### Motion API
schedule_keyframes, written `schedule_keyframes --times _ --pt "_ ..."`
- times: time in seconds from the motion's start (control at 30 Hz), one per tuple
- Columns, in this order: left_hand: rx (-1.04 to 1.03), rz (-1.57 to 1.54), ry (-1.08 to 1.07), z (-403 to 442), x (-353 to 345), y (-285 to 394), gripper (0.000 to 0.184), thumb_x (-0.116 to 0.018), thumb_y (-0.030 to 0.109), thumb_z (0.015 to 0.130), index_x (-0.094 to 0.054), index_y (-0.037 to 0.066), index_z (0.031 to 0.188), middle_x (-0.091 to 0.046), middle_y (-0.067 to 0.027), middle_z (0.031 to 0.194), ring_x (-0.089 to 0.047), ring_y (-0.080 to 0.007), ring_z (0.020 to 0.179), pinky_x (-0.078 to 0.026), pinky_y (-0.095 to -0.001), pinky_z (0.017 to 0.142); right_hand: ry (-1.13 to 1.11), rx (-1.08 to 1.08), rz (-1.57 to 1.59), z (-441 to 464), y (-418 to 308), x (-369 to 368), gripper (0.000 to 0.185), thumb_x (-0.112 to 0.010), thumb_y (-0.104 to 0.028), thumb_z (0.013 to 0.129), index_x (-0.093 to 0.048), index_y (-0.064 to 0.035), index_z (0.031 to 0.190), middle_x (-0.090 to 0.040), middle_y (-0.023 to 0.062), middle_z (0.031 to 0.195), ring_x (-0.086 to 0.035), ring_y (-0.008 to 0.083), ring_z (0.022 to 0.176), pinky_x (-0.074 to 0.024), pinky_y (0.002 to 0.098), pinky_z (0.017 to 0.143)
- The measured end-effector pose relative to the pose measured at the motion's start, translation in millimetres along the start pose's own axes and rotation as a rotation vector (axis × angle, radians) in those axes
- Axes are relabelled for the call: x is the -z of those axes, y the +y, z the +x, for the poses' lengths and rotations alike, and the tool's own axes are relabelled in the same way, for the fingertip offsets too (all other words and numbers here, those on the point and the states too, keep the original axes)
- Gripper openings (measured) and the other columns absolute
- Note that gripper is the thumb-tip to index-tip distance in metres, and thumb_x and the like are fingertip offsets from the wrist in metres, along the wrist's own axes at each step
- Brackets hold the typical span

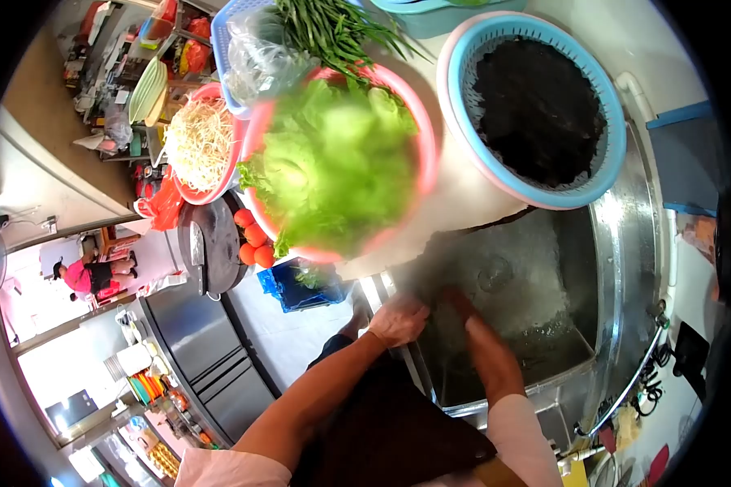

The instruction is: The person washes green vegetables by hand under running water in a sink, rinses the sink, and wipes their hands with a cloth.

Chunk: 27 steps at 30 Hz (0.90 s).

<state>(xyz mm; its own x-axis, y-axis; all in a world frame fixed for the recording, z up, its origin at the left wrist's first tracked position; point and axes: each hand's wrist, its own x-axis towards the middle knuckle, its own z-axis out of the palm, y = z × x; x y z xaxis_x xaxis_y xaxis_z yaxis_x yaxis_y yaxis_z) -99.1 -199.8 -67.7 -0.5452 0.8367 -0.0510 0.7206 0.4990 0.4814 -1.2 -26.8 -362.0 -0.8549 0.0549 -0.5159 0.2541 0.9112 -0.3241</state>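
My left hand (400, 320) is closed at the near-left rim of the metal sink (613, 268), fingers curled. Whatever it grips, if anything, is lost in a dark blur beside the fingertips. Inside the sink, my right hand (456, 302) reaches close to the left one. Murky water and motion blur hide its fingers. The water (512, 284) looks cloudy, with bubbles toward the right. Just beyond my left hand stands a pink basin (425, 138) heaped with green lettuce (333, 162), partly blurred.
Behind the sink, a blue basket (613, 122) inside a pink basin holds dark, wet-looking food. Bean sprouts (199, 146), chives (333, 32) and tomatoes (254, 235) lie left. A knife (198, 252) rests on a round chopping board (223, 268). Below is a blue crate (288, 294). A person (89, 274) is far off.
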Motion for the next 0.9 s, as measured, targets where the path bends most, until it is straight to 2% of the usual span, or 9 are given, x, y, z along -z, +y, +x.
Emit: schedule_keyframes --times 0.17,0.2,0.33,0.43,0.67,0.73,0.8,0.83,0.9 --pt "0.000 0.013 -0.040 -2 -3 -2 0.023 -0.068 0.018 0.073 -0.062 0.008 0.092 -0.056 -0.0060 0.079 -0.057 -0.0238 0.081 -0.043 -0.0367 0.088 0.149 0.259 0.367 176 152 15 0.050 -0.054 -0.034 0.094 -0.053 0.0002 0.130 -0.060 0.0209 0.121 -0.059 0.0339 0.101 -0.0482 0.0420 0.088" --pt "0.001 0.006 -0.031 -4 -5 -1 0.022 -0.068 0.018 0.073 -0.062 0.008 0.092 -0.056 -0.0061 0.079 -0.057 -0.0238 0.081 -0.043 -0.0366 0.088 0.152 -0.040 1.085 172 172 33 0.044 -0.044 -0.027 0.099 -0.050 -0.0001 0.133 -0.059 0.0223 0.122 -0.058 0.0338 0.101 -0.0485 0.0430 0.086" --pt "0.012 0.006 -0.003 -1 -2 -2 0.022 -0.068 0.019 0.074 -0.062 0.008 0.091 -0.056 -0.0059 0.079 -0.057 -0.0234 0.083 -0.043 -0.0365 0.088 -0.109 -0.664 0.171 5 265 57 0.051 -0.048 -0.031 0.100 -0.044 -0.0013 0.141 -0.050 0.0200 0.140 -0.053 0.0358 0.123 -0.0460 0.0452 0.098" --pt "-0.004 -0.003 0.019 0 2 0 0.021 -0.068 0.019 0.075 -0.062 0.008 0.091 -0.056 -0.0058 0.079 -0.057 -0.0230 0.084 -0.043 -0.0369 0.089 -0.199 -0.398 -0.356 -104 163 24 0.055 -0.055 -0.039 0.094 -0.053 -0.0037 0.136 -0.052 0.0159 0.135 -0.052 0.0221 0.119 -0.0421 0.0393 0.102" --pt "0.028 0.030 -0.002 -2 0 2 0.020 -0.068 0.020 0.075 -0.062 0.008 0.090 -0.057 -0.0056 0.080 -0.057 -0.0228 0.085 -0.042 -0.0373 0.091 0.217 0.161 0.012 110 28 27 0.027 -0.052 -0.027 0.093 -0.064 -0.0040 0.101 -0.063 0.0174 0.099 -0.060 0.0300 0.089 -0.0485 0.0461 0.081" --pt "0.079 0.019 -0.057 -8 -18 -2 0.021 -0.068 0.020 0.075 -0.062 0.008 0.091 -0.057 -0.0056 0.080 -0.057 -0.0229 0.085 -0.042 -0.0373 0.092 0.383 0.104 0.049 142 122 56 0.025 -0.051 -0.023 0.092 -0.067 -0.0041 0.091 -0.067 0.0178 0.089 -0.063 0.0322 0.081 -0.0503 0.0481 0.074" --pt "0.056 0.002 0.007 -5 -11 0 0.021 -0.068 0.020 0.075 -0.062 0.008 0.092 -0.058 -0.0058 0.081 -0.057 -0.0232 0.086 -0.041 -0.0374 0.092 0.432 -0.106 0.030 97 198 82 0.039 -0.046 -0.035 0.100 -0.059 -0.0083 0.125 -0.058 0.0212 0.128 -0.058 0.0343 0.114 -0.0484 0.0416 0.094" --pt "0.041 -0.005 0.041 -2 -6 0 0.021 -0.068 0.020 0.075 -0.063 0.008 0.092 -0.058 -0.0059 0.081 -0.058 -0.0233 0.086 -0.041 -0.0375 0.092 0.291 -0.522 0.210 44 168 130 0.040 -0.051 -0.035 0.096 -0.061 -0.0076 0.123 -0.057 0.0202 0.130 -0.057 0.0322 0.117 -0.0469 0.0420 0.098" --pt "0.037 -0.007 0.012 -2 -6 -5 0.021 -0.068 0.020 0.075 -0.062 0.009 0.092 -0.058 -0.0060 0.081 -0.057 -0.0235 0.086 -0.041 -0.0375 0.093 -0.032 -0.670 -0.027 -18 196 60 0.048 -0.057 -0.039 0.094 -0.056 -0.0047 0.128 -0.062 0.0207 0.119 -0.059 0.0337 0.111 -0.0483 0.0432 0.093"
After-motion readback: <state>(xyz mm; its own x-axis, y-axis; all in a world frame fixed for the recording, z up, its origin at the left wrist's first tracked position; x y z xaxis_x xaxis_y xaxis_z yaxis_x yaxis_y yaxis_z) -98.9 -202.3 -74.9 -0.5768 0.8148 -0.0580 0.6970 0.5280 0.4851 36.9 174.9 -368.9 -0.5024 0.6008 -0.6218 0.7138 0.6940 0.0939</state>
